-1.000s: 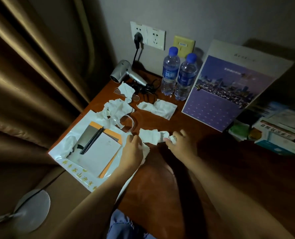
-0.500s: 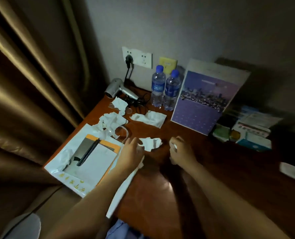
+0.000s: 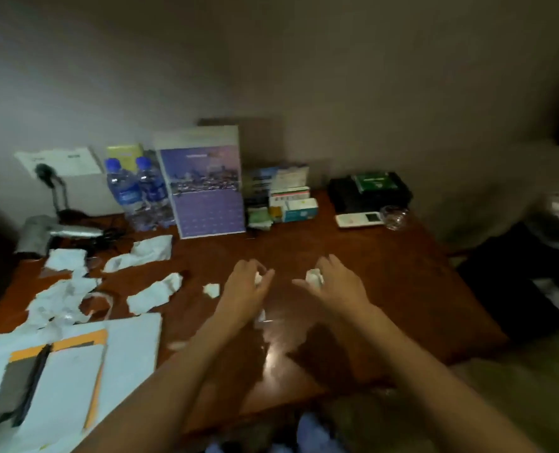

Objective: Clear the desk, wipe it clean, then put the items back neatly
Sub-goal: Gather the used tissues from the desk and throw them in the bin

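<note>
Pinching a tissue scrap (image 3: 258, 278), left hand (image 3: 245, 286); right hand (image 3: 335, 284) grips a tissue wad (image 3: 314, 276).

Both bare forearms reach forward from the near edge, angling slightly toward each other, with the hands side by side and apart. The left hand (image 3: 247, 282) is on the left, back turned up, fingers curled inward and pinching a small white scrap of tissue (image 3: 258, 278) at the fingertips. The right hand (image 3: 335, 284) sits a little farther to the right, also back up, thumb pointing left, its curled fingers gripping a crumpled white wad of tissue (image 3: 314, 276). Motion blur softens both hands.
</note>
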The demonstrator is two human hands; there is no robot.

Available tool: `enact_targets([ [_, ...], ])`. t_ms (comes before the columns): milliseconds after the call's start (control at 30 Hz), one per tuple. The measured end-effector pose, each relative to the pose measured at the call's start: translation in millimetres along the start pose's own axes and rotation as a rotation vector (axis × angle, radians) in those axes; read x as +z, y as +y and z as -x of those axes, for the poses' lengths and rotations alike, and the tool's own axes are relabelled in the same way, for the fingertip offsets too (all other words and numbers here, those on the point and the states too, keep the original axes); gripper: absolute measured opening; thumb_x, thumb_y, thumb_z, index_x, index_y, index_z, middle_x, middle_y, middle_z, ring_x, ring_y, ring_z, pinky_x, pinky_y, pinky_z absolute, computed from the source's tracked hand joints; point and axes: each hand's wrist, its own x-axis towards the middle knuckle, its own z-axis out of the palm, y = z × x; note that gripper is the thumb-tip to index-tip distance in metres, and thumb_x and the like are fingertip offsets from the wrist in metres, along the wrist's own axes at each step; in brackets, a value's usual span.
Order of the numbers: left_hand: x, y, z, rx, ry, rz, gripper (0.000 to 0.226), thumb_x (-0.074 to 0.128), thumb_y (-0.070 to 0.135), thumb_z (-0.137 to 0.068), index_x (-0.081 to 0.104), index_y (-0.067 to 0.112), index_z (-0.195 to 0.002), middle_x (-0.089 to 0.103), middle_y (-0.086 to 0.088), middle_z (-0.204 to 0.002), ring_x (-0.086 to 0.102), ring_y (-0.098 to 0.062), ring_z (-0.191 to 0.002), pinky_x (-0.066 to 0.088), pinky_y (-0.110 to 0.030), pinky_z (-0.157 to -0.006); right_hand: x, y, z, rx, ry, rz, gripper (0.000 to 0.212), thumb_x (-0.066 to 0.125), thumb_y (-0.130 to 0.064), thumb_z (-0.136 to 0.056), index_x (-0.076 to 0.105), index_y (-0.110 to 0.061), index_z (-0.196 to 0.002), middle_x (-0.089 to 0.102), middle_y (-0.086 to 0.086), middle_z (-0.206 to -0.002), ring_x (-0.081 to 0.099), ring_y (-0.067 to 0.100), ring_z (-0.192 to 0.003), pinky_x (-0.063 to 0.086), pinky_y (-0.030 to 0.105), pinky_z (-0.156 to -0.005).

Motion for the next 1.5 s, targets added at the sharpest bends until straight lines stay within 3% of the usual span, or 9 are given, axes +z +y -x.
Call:
enact_targets([
  [133, 54, 69, -5, 0.181, -0.105, 0.009, 0.019, 0.048, 0.032, -0.097, 0.056, 0.015, -0.092, 0.048, 0.000, -0.092, 0.046, -0.011, -0.082, 0.025, -0.017, -0.066, -31, 79, 42, 0.182, 0.093, 0.000, 0.037, 0.036, -0.048, -0.098, 0.051, -0.015, -0.104, 0.047, 0.002, -0.104, 0.051, 0.021, -0.094, 0.033, 0.029, -0.072],
  [300, 139, 169, -8, 0.294, -0.228, 0.014, 0.017, 0.044, 0.035, -0.098, 0.050, 0.021, -0.092, 0.048, 0.004, -0.097, 0.049, -0.009, -0.084, 0.037, -0.019, -0.074, -69, 189, 98, 0.332, 0.233, -0.088, 0.021, 0.036, -0.031, -0.100, 0.041, -0.016, -0.086, 0.043, 0.001, -0.092, 0.050, 0.022, -0.084, 0.036, 0.033, -0.070],
  [567, 284, 353, -2, 0.570, -0.326, 0.006, 0.020, 0.045, 0.032, -0.098, 0.044, 0.020, -0.082, 0.040, 0.008, -0.082, 0.039, -0.002, -0.069, 0.031, -0.015, -0.058, -146, 376, 184, 0.552, 0.333, -0.069, 0.023, 0.039, -0.026, -0.100, 0.052, -0.008, -0.102, 0.039, 0.000, -0.093, 0.047, 0.019, -0.081, 0.030, 0.029, -0.068],
  [733, 349, 437, 6, 0.701, -0.390, 0.044, 0.018, 0.048, 0.032, -0.097, 0.047, 0.020, -0.083, 0.040, 0.012, -0.081, 0.042, -0.001, -0.070, 0.031, -0.016, -0.061, -184, 458, 220, 0.644, 0.394, -0.062, 0.024, 0.042, -0.023, -0.099, 0.054, -0.003, -0.106, 0.050, 0.013, -0.103, 0.053, 0.030, -0.091, 0.037, 0.036, -0.071],
  [833, 384, 478, 1, 0.772, -0.431, 0.065, 0.018, 0.049, 0.030, -0.096, 0.049, 0.017, -0.083, 0.042, 0.007, -0.082, 0.041, -0.003, -0.069, 0.033, -0.017, -0.061, -201, 498, 230, 0.668, 0.438, -0.063, 0.026, 0.041, -0.024, -0.099, 0.053, -0.004, -0.108, 0.050, 0.012, -0.105, 0.053, 0.029, -0.093, 0.035, 0.033, -0.070],
  [900, 405, 502, -3, 0.792, -0.455, 0.079, 0.019, 0.050, 0.029, -0.096, 0.050, 0.015, -0.083, 0.043, 0.005, -0.083, 0.042, -0.004, -0.069, 0.033, -0.016, -0.060, -212, 521, 231, 0.682, 0.461, -0.067, 0.027, 0.041, -0.025, -0.099, 0.053, -0.004, -0.110, 0.050, 0.012, -0.106, 0.053, 0.030, -0.094, 0.037, 0.035, -0.072],
  [1067, 465, 553, -33, 0.787, -0.480, 0.048, 0.026, 0.050, 0.032, -0.096, 0.057, 0.008, -0.091, 0.049, -0.003, -0.091, 0.050, -0.014, -0.075, 0.045, -0.032, -0.068, -236, 583, 209, 0.697, 0.447, -0.076, 0.027, 0.040, -0.027, -0.100, 0.051, -0.006, -0.111, 0.048, 0.011, -0.108, 0.052, 0.029, -0.095, 0.037, 0.034, -0.072],
  [1300, 555, 635, -120, 0.776, -0.477, 0.108, 0.019, 0.051, 0.028, -0.096, 0.054, 0.013, -0.085, 0.048, 0.002, -0.090, 0.047, -0.010, -0.077, 0.036, -0.018, -0.064, -285, 703, 135, 0.678, 0.419, -0.071, 0.025, 0.041, -0.026, -0.099, 0.051, -0.005, -0.109, 0.049, 0.011, -0.108, 0.052, 0.031, -0.095, 0.042, 0.040, -0.075],
  [1500, 603, 686, -192, 0.754, -0.440, 0.123, 0.020, 0.050, 0.028, -0.096, 0.054, 0.013, -0.084, 0.051, -0.004, -0.089, 0.048, -0.014, -0.080, 0.036, -0.025, -0.068, -318, 780, 77, 0.662, 0.419, -0.069, 0.027, 0.041, -0.026, -0.099, 0.054, -0.006, -0.111, 0.053, 0.009, -0.110, 0.054, 0.026, -0.097, 0.039, 0.033, -0.074],
])
